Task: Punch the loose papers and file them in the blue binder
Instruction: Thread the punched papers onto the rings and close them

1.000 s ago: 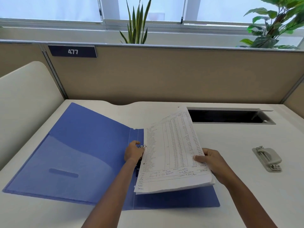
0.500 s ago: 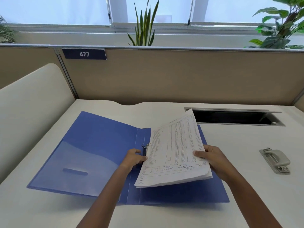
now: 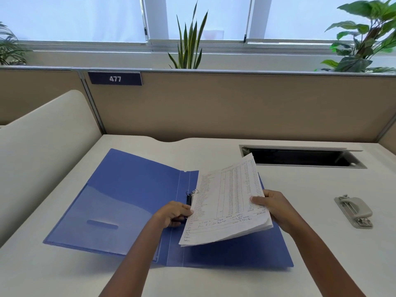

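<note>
- The blue binder (image 3: 128, 200) was laid open on the worktop (image 3: 321, 264);
- the papers (image 3: 227, 202) were held tilted over its right half, left edge at the ring (image 3: 191, 192);
- both side edges were pinched by curled fingers of the left hand (image 3: 173, 213) and right hand (image 3: 276, 209).

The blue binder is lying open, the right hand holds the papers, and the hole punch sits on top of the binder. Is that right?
No. The head view shows the hole punch on the white desk, off to the right of the blue binder, not touching it. The binder does lie open, and the right hand does hold the papers.
</note>
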Available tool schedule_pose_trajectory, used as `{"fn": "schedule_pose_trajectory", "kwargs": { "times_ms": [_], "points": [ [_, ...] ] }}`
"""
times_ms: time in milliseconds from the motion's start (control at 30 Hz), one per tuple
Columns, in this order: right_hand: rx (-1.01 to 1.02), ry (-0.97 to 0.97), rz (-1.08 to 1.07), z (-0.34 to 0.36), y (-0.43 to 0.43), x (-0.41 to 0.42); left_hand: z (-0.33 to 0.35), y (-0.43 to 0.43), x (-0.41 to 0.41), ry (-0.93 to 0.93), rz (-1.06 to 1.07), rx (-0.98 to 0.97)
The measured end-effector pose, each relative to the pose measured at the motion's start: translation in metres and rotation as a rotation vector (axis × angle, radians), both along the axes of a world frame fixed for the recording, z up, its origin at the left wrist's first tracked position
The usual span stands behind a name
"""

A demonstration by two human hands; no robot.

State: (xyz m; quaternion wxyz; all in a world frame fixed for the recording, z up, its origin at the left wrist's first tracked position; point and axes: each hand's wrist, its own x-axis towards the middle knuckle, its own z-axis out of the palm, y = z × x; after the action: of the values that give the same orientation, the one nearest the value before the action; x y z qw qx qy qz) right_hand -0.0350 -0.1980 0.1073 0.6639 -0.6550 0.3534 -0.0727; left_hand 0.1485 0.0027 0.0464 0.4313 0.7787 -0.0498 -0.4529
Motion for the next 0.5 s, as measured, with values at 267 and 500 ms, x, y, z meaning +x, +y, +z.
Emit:
{"fn": "schedule_pose_trajectory", "kwargs": {
  "times_ms": [267, 500],
  "points": [
    [-0.045, 0.042, 0.0, 0.011, -0.003, 0.007, -0.002, -0.002, 0.003, 0.064, -0.038, -0.018],
    [-0.042, 0.054, -0.003, 0.021, -0.003, 0.012, -0.005, -0.004, 0.004, 0.081, -0.039, -0.036]
  ]
}}
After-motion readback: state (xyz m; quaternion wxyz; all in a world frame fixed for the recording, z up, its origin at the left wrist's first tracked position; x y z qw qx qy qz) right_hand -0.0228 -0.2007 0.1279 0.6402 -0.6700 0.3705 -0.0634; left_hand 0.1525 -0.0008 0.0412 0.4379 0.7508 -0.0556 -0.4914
